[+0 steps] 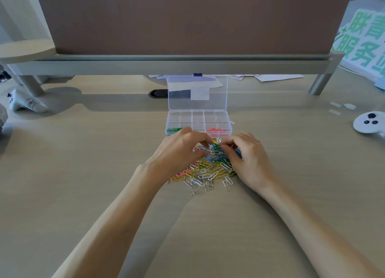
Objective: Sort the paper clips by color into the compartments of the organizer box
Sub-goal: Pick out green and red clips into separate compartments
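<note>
Clips [208, 171] of mixed colours lie heaped on the worktop [83, 173], just in front of the box [198, 116], whose lid [198, 92] stands open. In the box, green clips [174, 130] sit in the near left compartment and pink clips [215, 130] in the near right one. The right hand [248, 157] shows a narrow grip, thumb and forefinger pinching a green clip [216, 146] at the heap's far end. The left hand [183, 150] curls its fingers onto the heap; I cannot tell whether its grip holds a clip. A white controller [366, 122] lies well to the right.

Clear box [198, 119] holds green clips [174, 129], pink clips [216, 130].
</note>
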Action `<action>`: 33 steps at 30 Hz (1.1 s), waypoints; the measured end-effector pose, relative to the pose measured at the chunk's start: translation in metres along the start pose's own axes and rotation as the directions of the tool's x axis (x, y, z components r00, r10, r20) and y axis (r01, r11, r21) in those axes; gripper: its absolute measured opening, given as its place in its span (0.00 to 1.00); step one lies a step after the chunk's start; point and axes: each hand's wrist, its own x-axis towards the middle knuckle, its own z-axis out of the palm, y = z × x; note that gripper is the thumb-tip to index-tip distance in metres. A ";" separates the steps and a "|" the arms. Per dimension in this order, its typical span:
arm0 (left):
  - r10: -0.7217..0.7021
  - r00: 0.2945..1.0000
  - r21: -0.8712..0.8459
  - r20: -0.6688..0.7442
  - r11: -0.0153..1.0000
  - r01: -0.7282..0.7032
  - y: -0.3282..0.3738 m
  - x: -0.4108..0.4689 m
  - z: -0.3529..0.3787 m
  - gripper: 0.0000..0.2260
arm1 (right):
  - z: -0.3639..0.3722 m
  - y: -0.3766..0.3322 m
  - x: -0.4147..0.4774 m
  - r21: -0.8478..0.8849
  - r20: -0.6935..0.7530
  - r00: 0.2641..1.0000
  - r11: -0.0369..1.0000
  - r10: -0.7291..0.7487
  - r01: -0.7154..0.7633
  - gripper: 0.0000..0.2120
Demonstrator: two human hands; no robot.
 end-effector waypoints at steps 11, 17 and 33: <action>0.016 1.000 0.143 -0.003 0.990 -0.015 -0.006 0.001 0.001 0.03 | -0.001 0.002 -0.001 0.020 -0.020 0.999 0.999 0.051 -0.050 0.03; 0.175 0.984 0.341 -0.030 0.927 -0.154 -0.005 0.001 0.002 0.06 | 0.000 0.000 -0.001 0.019 -0.011 0.999 0.999 0.038 -0.037 0.02; 0.354 0.934 0.564 -0.051 0.782 -0.266 -0.005 0.004 0.008 0.05 | -0.002 -0.004 -0.003 0.011 0.007 0.999 0.999 0.049 -0.049 0.01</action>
